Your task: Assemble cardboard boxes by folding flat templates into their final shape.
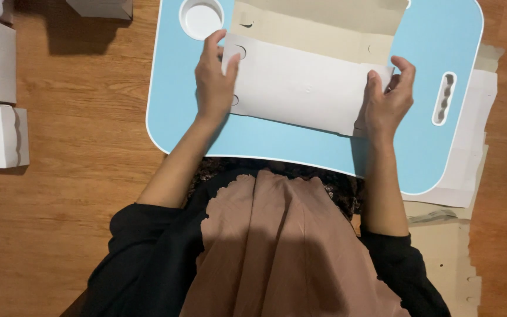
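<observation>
Head view looks down on a flat white cardboard box blank lying on a light blue counter. Left hand grasps its left edge, right hand pinches its right end; both sets of fingers clenched on it.

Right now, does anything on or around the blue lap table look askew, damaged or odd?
Nothing looks damaged or spilled. The white cardboard sheet lies slightly tilted across the blue lap table, held at its ends by the left hand and right hand. Flat sheets stick out unevenly from under the table's right edge.
</observation>
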